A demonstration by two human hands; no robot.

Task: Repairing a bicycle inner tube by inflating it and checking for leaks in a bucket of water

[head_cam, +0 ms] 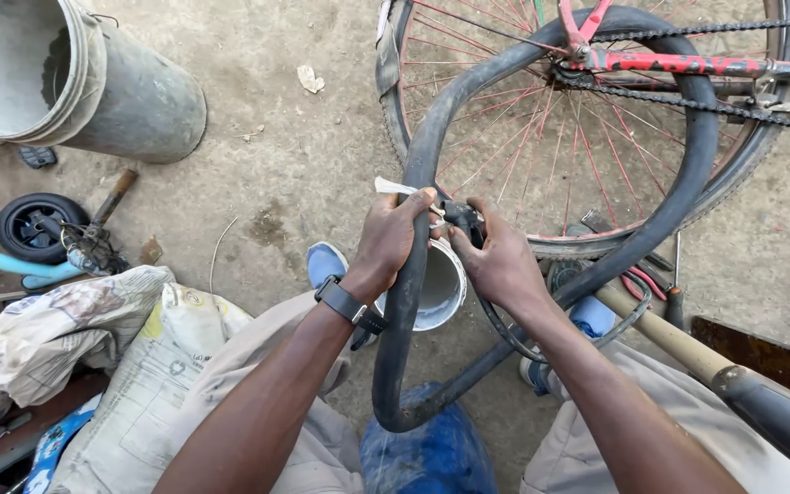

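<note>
A black rubber inner tube [699, 137] loops from the bicycle wheel down to my lap. My left hand [388, 240], with a black wristwatch, grips the tube's left run and presses a small white scrap against it. My right hand [497, 263] pinches the tube at the same spot, fingers around a small dark part that I cannot make out clearly. Under both hands stands a small white tin [441, 291]. The bicycle wheel [541, 137] with red spokes, a red frame [688, 64] and a chain [688, 102] lies just beyond.
A large grey metal bucket [93, 87] lies tipped at the top left. A small black wheel [37, 224] and a hammer [107, 210] sit at left, printed sacks [130, 366] by my left knee. A wooden-handled pump [688, 352] and hand tools [660, 274] lie at right on dusty ground.
</note>
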